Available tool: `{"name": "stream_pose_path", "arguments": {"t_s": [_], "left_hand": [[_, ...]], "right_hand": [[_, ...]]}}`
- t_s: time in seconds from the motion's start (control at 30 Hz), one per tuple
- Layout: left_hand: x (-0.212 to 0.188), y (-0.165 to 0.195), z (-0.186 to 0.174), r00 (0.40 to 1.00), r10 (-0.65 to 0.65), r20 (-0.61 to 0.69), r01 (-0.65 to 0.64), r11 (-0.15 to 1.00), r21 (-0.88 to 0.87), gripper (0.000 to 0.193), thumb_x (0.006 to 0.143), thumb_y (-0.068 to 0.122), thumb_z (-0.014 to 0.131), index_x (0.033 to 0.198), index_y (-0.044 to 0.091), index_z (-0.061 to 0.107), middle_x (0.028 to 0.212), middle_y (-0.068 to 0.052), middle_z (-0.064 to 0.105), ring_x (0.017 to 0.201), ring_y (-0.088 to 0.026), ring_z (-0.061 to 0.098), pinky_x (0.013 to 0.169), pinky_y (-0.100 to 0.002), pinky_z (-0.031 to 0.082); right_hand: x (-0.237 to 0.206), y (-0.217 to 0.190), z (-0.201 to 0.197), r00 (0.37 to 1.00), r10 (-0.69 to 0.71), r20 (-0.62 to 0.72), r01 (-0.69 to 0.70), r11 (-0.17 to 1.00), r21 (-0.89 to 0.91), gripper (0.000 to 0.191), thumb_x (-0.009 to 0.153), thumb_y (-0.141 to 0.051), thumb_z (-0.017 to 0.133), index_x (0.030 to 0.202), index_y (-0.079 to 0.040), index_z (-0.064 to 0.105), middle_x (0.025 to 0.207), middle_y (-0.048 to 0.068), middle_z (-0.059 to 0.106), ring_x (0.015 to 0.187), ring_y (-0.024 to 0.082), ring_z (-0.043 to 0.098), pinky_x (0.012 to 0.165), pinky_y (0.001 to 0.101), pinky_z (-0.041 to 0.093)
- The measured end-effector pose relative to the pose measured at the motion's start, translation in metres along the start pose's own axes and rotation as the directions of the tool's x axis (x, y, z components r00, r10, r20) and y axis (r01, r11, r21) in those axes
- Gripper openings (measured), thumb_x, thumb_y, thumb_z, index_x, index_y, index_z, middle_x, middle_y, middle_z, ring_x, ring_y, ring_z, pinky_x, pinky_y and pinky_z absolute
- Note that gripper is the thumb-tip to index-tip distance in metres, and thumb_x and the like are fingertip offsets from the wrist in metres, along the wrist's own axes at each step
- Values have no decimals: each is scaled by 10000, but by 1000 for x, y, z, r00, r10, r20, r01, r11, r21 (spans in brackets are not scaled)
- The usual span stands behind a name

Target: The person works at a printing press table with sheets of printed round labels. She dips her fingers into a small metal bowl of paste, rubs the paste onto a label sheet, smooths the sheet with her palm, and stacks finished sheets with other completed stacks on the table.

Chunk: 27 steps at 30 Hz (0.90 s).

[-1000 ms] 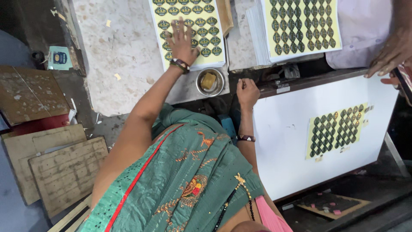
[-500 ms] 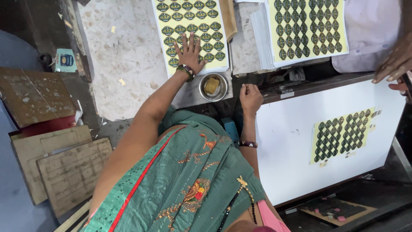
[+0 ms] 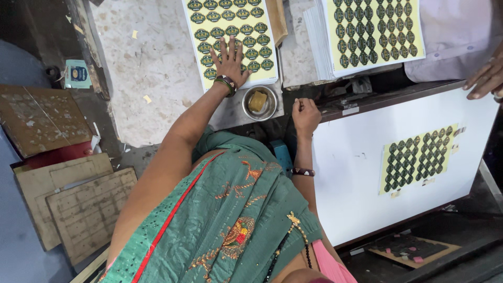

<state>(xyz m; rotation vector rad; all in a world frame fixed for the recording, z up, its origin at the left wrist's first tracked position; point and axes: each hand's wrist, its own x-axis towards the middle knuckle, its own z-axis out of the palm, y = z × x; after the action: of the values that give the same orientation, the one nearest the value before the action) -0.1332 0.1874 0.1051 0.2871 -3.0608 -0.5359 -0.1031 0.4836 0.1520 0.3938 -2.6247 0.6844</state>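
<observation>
Head view, looking down over a green embroidered garment. Left hand released, fingers spread, pressed flat on the lower part of a yellow label sheet printed with rows of dark oval labels. Sheet lying on the speckled stone desk, at its right side. Dark bangles on the left wrist. Small steel bowl holding a yellow block, just below the sheet, between the two hands. Right hand clenched in a loose fist, resting at the near-left corner of a white board; whether anything is pinched inside cannot be told. One smaller label sheet fixed on the board, toward its right side, well apart from the right hand. Thick stack of label sheets beyond the board, to the right of the pressed sheet. Another person's hand touching the board's far right edge. Brown die boards lying at lower left, well apart from both hands; another worn board above them. Small teal packet left of the desk.
</observation>
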Motion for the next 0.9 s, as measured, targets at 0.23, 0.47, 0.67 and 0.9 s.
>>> {"name": "stream_pose_path", "arguments": {"t_s": [0.23,0.47,0.67,0.9], "left_hand": [[10,1,-8,976,-26,216,25,1000,7,1425,600,859,723,1666,135,114,1691,-244,-141,1528,-504,-181,1111,-821,-79],[12,-3,-5,975,27,222,-40,998,54,1531,443,740,878,1677,242,121,1675,-282,-169,1508,-546,-188,1082,-852,-47],[9,-1,-6,972,21,232,-39,997,72,1521,443,695,906,1671,245,129,1675,-284,-163,1508,-552,-182,1080,-862,-27],[4,-3,-10,977,29,212,-41,998,51,1515,445,681,912,1674,229,149,1669,-286,-157,1505,-550,-180,1080,-870,-29]], "right_hand": [[5,-5,11,966,60,253,-32,993,-112,154,884,-249,742,956,-114,738,947,124,700,855,382,673,722,498,527],[-37,-52,73,867,-161,472,122,986,112,424,864,-293,749,1178,-25,648,1266,200,620,1139,405,613,948,496,508],[-57,-56,87,811,-269,520,266,960,82,710,878,-364,741,1424,32,520,1575,236,401,1476,411,340,1161,531,329],[-63,-65,93,780,-235,580,283,959,8,816,925,-518,659,1500,24,453,1633,220,333,1535,391,254,1212,565,215]]}}
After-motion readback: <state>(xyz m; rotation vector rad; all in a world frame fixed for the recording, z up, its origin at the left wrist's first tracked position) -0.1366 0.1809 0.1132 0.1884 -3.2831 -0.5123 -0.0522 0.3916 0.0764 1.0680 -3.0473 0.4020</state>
